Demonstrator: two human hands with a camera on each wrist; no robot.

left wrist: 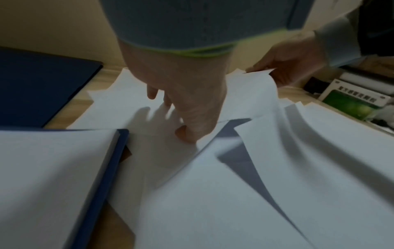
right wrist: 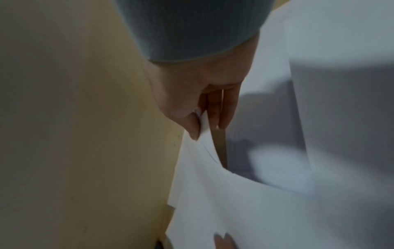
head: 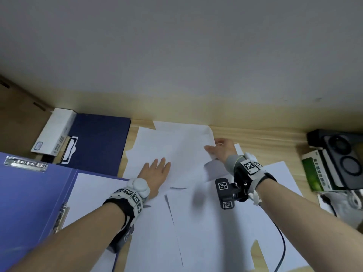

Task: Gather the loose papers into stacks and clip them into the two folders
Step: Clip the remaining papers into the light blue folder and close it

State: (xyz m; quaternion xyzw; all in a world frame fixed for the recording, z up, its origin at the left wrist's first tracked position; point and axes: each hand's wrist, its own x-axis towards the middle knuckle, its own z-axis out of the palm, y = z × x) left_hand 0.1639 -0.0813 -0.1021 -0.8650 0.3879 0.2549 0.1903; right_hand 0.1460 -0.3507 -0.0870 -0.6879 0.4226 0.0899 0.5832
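White loose papers (head: 176, 150) lie spread over the wooden desk, overlapping each other. My left hand (head: 157, 171) lies flat with straight fingers on the sheets near the middle; its fingertips (left wrist: 185, 134) press the paper. My right hand (head: 220, 148) pinches the right edge of the far sheets between thumb and fingers (right wrist: 199, 124), lifting that edge a little. An open light-blue folder (head: 29, 193) lies at the left with a sheet (head: 92, 193) on it and a metal clip (head: 25, 163). A dark-blue folder (head: 98, 142) lies behind it.
A white box (head: 55, 130) stands by the dark folder at the back left. At the right edge are a green-and-white box (head: 314, 173), a black device (head: 341, 154) and a cable (head: 282, 242). A grey wall rises behind the desk.
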